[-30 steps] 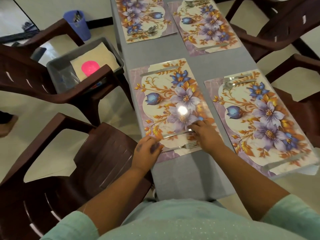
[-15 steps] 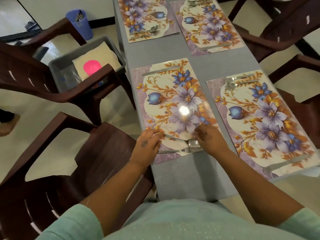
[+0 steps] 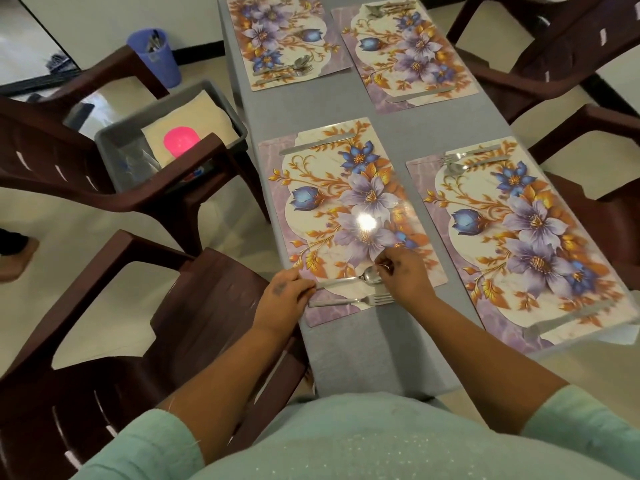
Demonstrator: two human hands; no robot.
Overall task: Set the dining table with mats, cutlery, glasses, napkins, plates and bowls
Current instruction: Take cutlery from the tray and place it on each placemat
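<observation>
1. The person stood at the near end of the bench (image 3: 346,105), both hands on the closest floral mat (image 3: 353,209). The left hand (image 3: 282,299) pinched the handle end of a spoon (image 3: 349,279); the right hand (image 3: 403,271), fingers curled, touched the spoon's bowl. The spoon lay flat between the two hands, on the mat's near edge.

2. A fork (image 3: 353,301) lay just below the spoon, between the wrists, apparently untouched. A nudge from either hand while straightening the spoon would likely have knocked it askew or off the mat's edge.

3. The mat looked glossy, with a bright glare spot just beyond the right hand. Cutlery could have slid on it, and pushing the spoon sideways might have shifted the whole mat.

4. The left hand sat at the bench's left border, above a brown chair (image 3: 194,323). A slipped pinch there could have dropped the spoon onto the seat or floor.

5. Left of the left hand and further away, a grey tub (image 3: 221,98) rested on another chair, holding supplies. Plates, bowls, glasses and napkins seemed not yet laid; leaning across could have disturbed the settings already placed.
</observation>
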